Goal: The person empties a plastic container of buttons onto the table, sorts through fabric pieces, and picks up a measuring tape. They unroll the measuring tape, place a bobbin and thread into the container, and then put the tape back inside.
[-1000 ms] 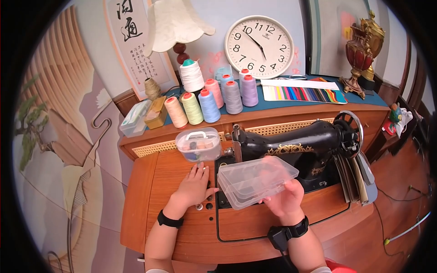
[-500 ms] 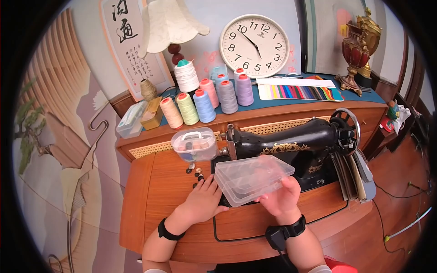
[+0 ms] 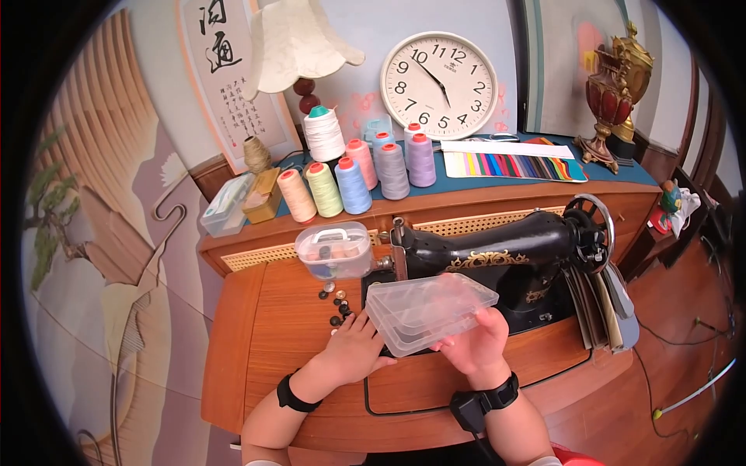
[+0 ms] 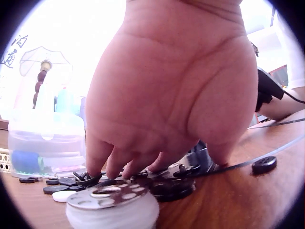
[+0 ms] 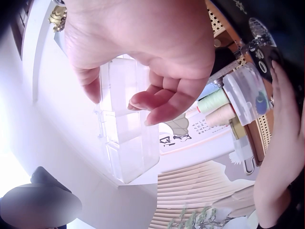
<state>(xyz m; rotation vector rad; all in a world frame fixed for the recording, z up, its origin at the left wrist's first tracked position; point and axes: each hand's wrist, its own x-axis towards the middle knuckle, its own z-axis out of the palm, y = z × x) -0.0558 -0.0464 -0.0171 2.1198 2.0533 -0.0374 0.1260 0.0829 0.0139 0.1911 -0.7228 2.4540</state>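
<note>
My right hand (image 3: 477,346) grips a clear, flat plastic box (image 3: 423,314) by its right end, above the machine bed; the right wrist view shows compartments in the box (image 5: 126,119), thumb on one side and fingers on the other. Palm down, my left hand (image 3: 353,351) rests on the wooden table (image 3: 287,334) left of the box, fingers extended. Dark buttons (image 3: 335,321) lie at its fingertips. In the left wrist view, the fingertips of the left hand (image 4: 171,90) touch buttons, with a white-threaded bobbin (image 4: 112,205) in front and one black button (image 4: 264,164) beside the thumb.
A black sewing machine (image 3: 482,245) stands behind the clear box. A lidded clear container (image 3: 336,252) sits left of it. Thread cones (image 3: 356,186), a lamp (image 3: 303,50), a clock (image 3: 439,85) and a colour chart (image 3: 513,163) are at the back.
My left hand has moved right and towards me across the table, uncovering several buttons, then shifted slightly left. My right hand still holds the box, which has shifted slightly left.
</note>
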